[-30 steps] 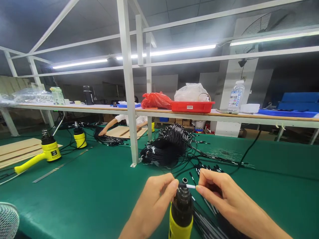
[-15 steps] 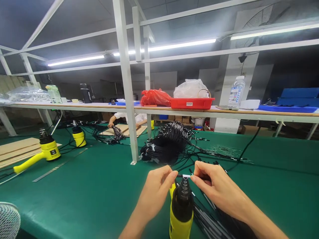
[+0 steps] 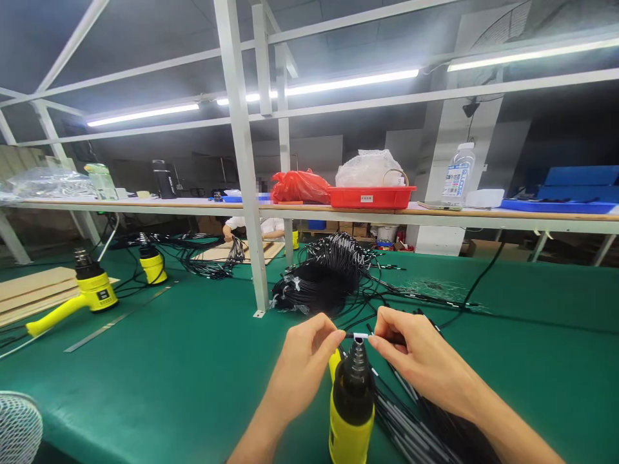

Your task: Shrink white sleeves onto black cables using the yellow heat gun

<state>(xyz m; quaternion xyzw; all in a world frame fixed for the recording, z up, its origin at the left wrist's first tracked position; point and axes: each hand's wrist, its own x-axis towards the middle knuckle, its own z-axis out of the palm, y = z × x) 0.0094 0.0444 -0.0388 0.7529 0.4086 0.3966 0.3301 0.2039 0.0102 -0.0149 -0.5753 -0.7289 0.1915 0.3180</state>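
Note:
Between my two hands a black cable with a white sleeve is stretched level, just above the nozzle of a yellow and black heat gun that stands nozzle up. My left hand pinches the cable's black part on the left of the nozzle. On the right, my right hand pinches it close to the white sleeve. Whether the sleeve touches the nozzle I cannot tell. Under my right hand and forearm lies a bundle of black cables, partly hidden by them.
A white shelf post rises from the green table. Behind my hands lies a heap of coiled black cables. More heat guns stand at the left. Across the table, a person's hand is at some cables. A red tray sits on the shelf.
My hands and the cable stay over the nozzle, with only a slight shift upward in view. Across the table, the other person's hand has moved right.

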